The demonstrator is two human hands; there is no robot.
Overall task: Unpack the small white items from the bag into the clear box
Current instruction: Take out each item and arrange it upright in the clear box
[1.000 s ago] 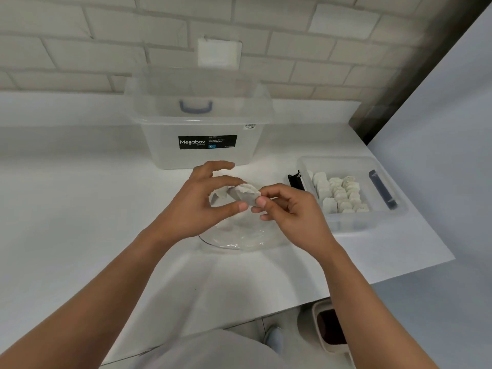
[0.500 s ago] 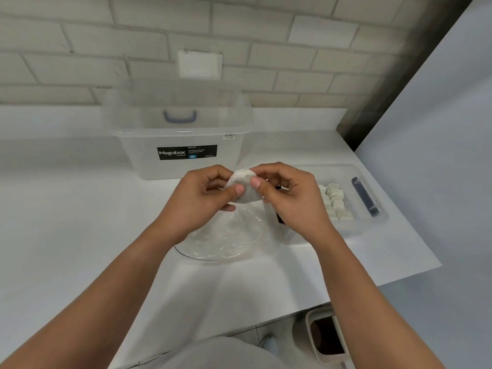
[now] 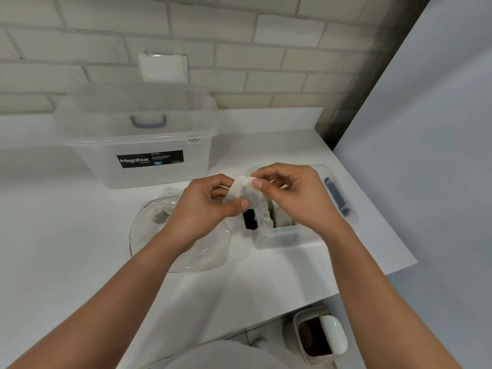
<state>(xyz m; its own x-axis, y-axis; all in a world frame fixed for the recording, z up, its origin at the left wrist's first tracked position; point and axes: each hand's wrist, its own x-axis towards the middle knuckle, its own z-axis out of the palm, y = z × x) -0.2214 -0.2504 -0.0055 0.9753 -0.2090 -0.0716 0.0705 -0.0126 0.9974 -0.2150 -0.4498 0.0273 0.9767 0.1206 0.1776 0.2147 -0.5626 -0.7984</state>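
Observation:
Both hands pinch one small white item (image 3: 243, 191) above the table. My left hand (image 3: 205, 206) grips its lower left side and my right hand (image 3: 290, 195) grips its upper right edge. Below my left hand lies the clear plastic bag (image 3: 149, 227), flattened on the white table, with a few pale items showing inside. The small clear box (image 3: 282, 235) stands under my right hand. More white items (image 3: 269, 211) lie in the small clear box, mostly hidden by my hand.
A large clear Megabox tub (image 3: 138, 145) with a blue handle stands at the back against the brick wall. The small box's dark blue latch (image 3: 339, 197) shows at the right. The table edge (image 3: 372, 278) runs diagonally at the right, with a bin (image 3: 316, 336) on the floor below.
Both hands have lifted the white item up out of the bag and carried it rightwards over the small clear box's left edge. The view has tilted down.

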